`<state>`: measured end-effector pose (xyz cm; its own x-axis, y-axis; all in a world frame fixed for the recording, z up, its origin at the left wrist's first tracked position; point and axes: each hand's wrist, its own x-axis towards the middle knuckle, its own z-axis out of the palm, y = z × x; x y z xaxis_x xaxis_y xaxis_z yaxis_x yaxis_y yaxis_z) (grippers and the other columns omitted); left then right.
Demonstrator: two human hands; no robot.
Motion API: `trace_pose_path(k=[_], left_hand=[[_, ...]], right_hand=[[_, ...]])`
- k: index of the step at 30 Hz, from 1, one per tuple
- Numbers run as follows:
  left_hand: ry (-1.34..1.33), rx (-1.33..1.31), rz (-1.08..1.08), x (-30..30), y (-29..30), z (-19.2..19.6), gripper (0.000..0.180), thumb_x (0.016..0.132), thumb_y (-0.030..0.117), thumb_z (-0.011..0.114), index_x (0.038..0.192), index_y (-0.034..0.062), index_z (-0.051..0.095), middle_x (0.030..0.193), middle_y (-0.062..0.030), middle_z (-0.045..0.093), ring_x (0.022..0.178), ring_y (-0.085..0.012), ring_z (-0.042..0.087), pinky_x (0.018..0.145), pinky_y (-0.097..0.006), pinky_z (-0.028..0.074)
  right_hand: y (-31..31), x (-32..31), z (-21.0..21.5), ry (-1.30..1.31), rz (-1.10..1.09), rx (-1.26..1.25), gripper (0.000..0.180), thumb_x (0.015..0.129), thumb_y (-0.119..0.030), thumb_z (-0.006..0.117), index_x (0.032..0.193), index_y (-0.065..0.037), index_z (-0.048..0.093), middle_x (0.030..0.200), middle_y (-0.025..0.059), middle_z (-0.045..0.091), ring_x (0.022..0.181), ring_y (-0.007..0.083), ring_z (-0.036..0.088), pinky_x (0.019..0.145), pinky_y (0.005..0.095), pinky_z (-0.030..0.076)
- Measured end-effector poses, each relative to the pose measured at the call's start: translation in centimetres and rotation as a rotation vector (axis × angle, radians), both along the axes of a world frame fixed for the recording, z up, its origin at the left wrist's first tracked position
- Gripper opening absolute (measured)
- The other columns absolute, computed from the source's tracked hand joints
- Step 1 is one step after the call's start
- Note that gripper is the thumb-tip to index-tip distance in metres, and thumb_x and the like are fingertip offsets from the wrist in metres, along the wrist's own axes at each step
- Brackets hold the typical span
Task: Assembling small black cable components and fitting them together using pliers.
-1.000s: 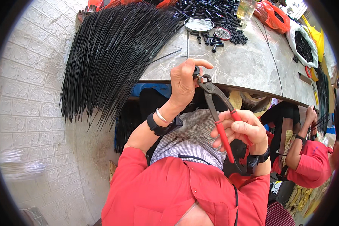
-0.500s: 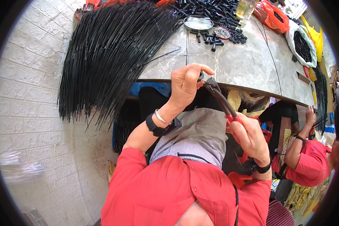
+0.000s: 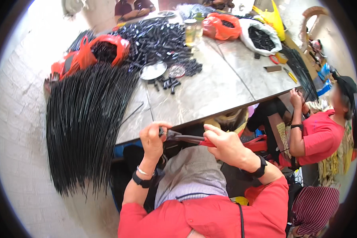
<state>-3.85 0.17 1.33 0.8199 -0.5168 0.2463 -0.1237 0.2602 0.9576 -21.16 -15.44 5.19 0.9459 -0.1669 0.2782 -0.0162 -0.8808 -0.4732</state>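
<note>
My right hand (image 3: 229,146) is closed around the red grips of a pair of pliers (image 3: 187,138), which lie almost level and point left. Their dark jaws reach my left hand (image 3: 151,142), whose curled fingers pinch a small black part (image 3: 161,131), probably a short tube or cap. The jaws meet or nearly meet that part; whether they grip it I cannot tell. Both hands are above my lap, close to the front edge of the grey table (image 3: 198,95).
A thick sheaf of thin black rods (image 3: 85,131) overhangs the table's left. Behind are a pile of black tubular pieces (image 3: 158,43), a metal dish (image 3: 153,70), a red-rimmed dish (image 3: 177,71), an orange bag (image 3: 222,29) and a white bag (image 3: 248,35). A co-worker (image 3: 317,135) sits right.
The view has swung, showing more of the far table. The pliers have turned from steep to nearly level, and my right hand has come up roughly beside my left.
</note>
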Motion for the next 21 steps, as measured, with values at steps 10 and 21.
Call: trace_pose_path(k=[10,21], left_hand=[[-0.114,-0.055,-0.056,1.1,0.0,0.5,0.044,0.094,0.030,0.041,0.078,-0.0003,0.068,0.062,0.0007,0.055,0.052,-0.0042,0.045,0.046,-0.019,0.031],[-0.068,-0.209,-0.155,2.0,-0.1,0.8,0.031,0.093,0.022,0.048,0.081,0.0007,0.068,0.057,0.0024,0.049,0.050,-0.0042,0.042,0.047,-0.020,0.034]], right_hand=[[0.3,-0.5,3.3,0.490,0.085,0.847,0.024,0.096,-0.026,0.051,0.095,-0.003,0.055,0.068,0.0063,0.058,0.059,0.0157,0.056,0.056,0.0283,0.044],[-0.9,-0.4,1.1,0.691,0.417,1.651,0.028,0.092,-0.025,0.055,0.100,0.001,0.056,0.080,0.0016,0.054,0.072,0.0080,0.053,0.061,0.0234,0.045]])
